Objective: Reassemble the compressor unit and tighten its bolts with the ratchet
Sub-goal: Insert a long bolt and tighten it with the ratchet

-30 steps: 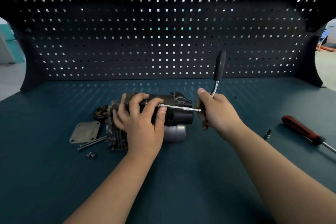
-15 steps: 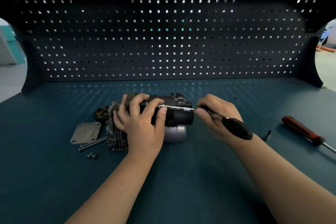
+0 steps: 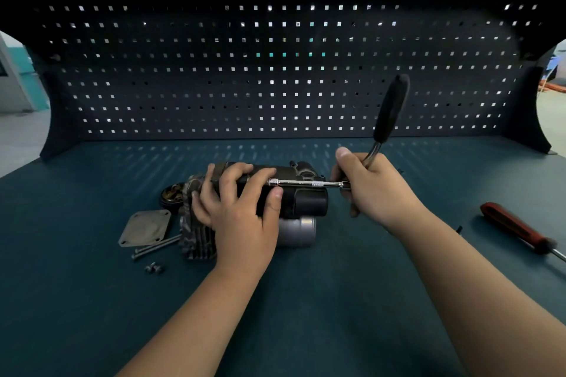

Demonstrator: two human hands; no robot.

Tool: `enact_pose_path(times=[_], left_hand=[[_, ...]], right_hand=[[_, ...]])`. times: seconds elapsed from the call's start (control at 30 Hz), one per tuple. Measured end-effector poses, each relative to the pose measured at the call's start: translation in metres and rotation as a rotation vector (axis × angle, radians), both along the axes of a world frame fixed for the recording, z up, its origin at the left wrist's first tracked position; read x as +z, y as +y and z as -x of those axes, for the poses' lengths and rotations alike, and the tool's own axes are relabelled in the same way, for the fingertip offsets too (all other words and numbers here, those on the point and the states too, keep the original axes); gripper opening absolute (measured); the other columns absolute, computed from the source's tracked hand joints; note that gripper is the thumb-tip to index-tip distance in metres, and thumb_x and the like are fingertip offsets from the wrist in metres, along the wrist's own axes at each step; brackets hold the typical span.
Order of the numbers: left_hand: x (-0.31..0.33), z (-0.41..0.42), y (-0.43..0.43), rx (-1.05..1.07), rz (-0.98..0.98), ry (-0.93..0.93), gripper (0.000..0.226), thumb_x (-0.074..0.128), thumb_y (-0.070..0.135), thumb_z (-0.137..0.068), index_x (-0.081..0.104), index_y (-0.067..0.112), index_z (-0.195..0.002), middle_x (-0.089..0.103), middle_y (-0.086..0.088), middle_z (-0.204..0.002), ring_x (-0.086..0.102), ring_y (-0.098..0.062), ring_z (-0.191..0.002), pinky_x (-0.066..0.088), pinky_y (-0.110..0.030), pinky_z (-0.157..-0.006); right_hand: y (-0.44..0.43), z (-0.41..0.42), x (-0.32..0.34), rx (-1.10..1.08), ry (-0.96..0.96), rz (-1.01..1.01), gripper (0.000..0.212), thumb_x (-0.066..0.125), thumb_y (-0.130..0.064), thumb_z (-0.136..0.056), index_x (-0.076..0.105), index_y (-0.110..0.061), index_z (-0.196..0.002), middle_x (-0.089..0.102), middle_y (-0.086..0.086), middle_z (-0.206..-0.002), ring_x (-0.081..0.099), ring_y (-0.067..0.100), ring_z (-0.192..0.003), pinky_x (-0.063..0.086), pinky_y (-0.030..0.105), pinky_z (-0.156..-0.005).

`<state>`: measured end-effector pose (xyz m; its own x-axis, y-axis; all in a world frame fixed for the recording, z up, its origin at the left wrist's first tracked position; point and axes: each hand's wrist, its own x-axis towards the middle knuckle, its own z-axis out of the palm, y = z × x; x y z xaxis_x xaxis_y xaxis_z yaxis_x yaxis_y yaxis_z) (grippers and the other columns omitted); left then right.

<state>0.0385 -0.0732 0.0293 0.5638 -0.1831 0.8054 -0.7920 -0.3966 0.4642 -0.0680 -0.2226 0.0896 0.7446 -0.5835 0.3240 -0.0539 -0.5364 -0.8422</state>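
Compressor point(image 3: 306, 202) gripped by left hand point(image 3: 242, 211), ratchet point(image 3: 390, 110) clasped in right hand point(image 3: 376, 190), handle raised

The 2 bare forearms reach forward from the lower edge, converging slightly. The left hand point(image 3: 242, 211) lies palm down, fingers curled over the compressor unit point(image 3: 306, 203), thumb stretched to the right. The right hand point(image 3: 378, 190) is fisted round the ratchet point(image 3: 392, 107) near its head, thumb pointing up.

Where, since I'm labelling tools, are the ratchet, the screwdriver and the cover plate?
ratchet point(image 3: 391, 107), head view, black handle.
screwdriver point(image 3: 514, 228), head view, red handle.
cover plate point(image 3: 146, 228), head view, flat centre.
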Motion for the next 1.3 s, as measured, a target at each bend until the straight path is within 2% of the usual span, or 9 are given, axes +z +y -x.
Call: enact_pose_path(times=[0.27, 0.43, 0.57, 0.67, 0.77, 0.83, 0.93, 1.13, 1.3], left_hand=[[0.002, 0.001, 0.002, 0.007, 0.007, 0.036, 0.045, 0.046, 0.047, -0.087, 0.058, 0.026, -0.125, 0.053, 0.003, -0.126, 0.028, -0.035, -0.132, 0.019, -0.064, -0.104], [0.003, 0.004, 0.002, 0.001, 0.018, 0.035, 0.043, 0.046, 0.047, -0.087, 0.058, 0.027, -0.124, 0.052, 0.005, -0.126, 0.031, -0.037, -0.129, 0.018, -0.059, -0.105], [0.003, 0.001, 0.003, 0.001, 0.004, 0.011, 0.034, 0.048, 0.045, -0.087, 0.069, 0.025, -0.107, 0.056, 0.002, -0.122, 0.034, -0.042, -0.128, 0.020, -0.057, -0.103], [0.004, 0.000, 0.003, 0.020, -0.005, -0.002, 0.033, 0.049, 0.044, -0.087, 0.071, 0.024, -0.101, 0.057, 0.001, -0.120, 0.035, -0.042, -0.127, 0.020, -0.054, -0.102], [0.005, 0.001, 0.002, 0.034, -0.007, 0.006, 0.033, 0.049, 0.045, -0.086, 0.071, 0.024, -0.100, 0.058, 0.002, -0.120, 0.035, -0.041, -0.127, 0.020, -0.053, -0.102], [0.006, 0.001, 0.002, 0.040, -0.013, 0.009, 0.034, 0.048, 0.045, -0.087, 0.071, 0.024, -0.100, 0.058, 0.001, -0.120, 0.036, -0.041, -0.126, 0.020, -0.054, -0.101], [0.004, 0.001, 0.002, 0.045, -0.016, 0.004, 0.034, 0.048, 0.045, -0.087, 0.071, 0.024, -0.100, 0.057, 0.001, -0.121, 0.035, -0.041, -0.127, 0.021, -0.056, -0.101], [0.002, -0.001, 0.002, 0.051, -0.019, -0.019, 0.033, 0.049, 0.044, -0.087, 0.070, 0.024, -0.104, 0.056, 0.002, -0.122, 0.034, -0.041, -0.127, 0.022, -0.056, -0.101], [0.001, 0.000, 0.003, 0.045, -0.027, -0.017, 0.034, 0.050, 0.044, -0.086, 0.068, 0.024, -0.106, 0.054, 0.003, -0.124, 0.034, -0.042, -0.127, 0.021, -0.058, -0.101]], right_hand=[[0.002, -0.003, 0.006, -0.028, 0.038, -0.038, 0.050, 0.040, -0.040, -0.097, 0.056, -0.018, -0.055, 0.043, -0.001, -0.045, 0.042, 0.017, -0.039, 0.043, 0.030, -0.046], [0.003, -0.002, 0.011, 0.117, 0.251, -0.497, 0.043, 0.040, -0.043, -0.099, 0.047, -0.015, -0.066, 0.035, 0.001, -0.041, 0.020, 0.014, -0.029, 0.035, 0.024, -0.041], [0.001, -0.002, 0.007, 0.162, 0.205, -0.578, 0.045, 0.041, -0.046, -0.098, 0.049, -0.015, -0.066, 0.035, 0.002, -0.042, 0.021, 0.015, -0.029, 0.035, 0.024, -0.041], [0.000, -0.005, -0.003, 0.044, 0.090, -0.200, 0.044, 0.045, -0.040, -0.096, 0.051, -0.016, -0.060, 0.041, 0.001, -0.045, 0.035, 0.015, -0.037, 0.038, 0.028, -0.046], [-0.003, 0.001, -0.016, 0.005, -0.196, 0.444, 0.032, 0.054, -0.031, -0.093, 0.056, -0.025, -0.062, 0.045, -0.013, -0.054, 0.041, 0.005, -0.051, 0.035, 0.023, -0.053], [-0.008, 0.006, -0.019, 0.073, -0.311, 0.851, 0.025, 0.054, -0.027, -0.091, 0.070, -0.012, -0.079, 0.058, -0.006, -0.066, 0.052, 0.010, -0.058, 0.042, 0.023, -0.057], [-0.012, 0.005, -0.020, 0.069, -0.359, 1.033, 0.028, 0.054, -0.022, -0.090, 0.072, -0.001, -0.084, 0.064, 0.006, -0.069, 0.061, 0.025, -0.058, 0.050, 0.029, -0.053], [-0.008, 0.005, -0.019, 0.053, -0.163, 0.598, 0.026, 0.049, -0.032, -0.093, 0.068, -0.017, -0.085, 0.057, -0.018, -0.067, 0.054, 0.005, -0.067, 0.039, 0.012, -0.061], [-0.007, 0.002, -0.014, 0.089, -0.033, 0.312, 0.028, 0.051, -0.023, -0.095, 0.059, -0.032, -0.070, 0.056, -0.011, -0.062, 0.050, 0.001, -0.060, 0.037, 0.012, -0.054]])
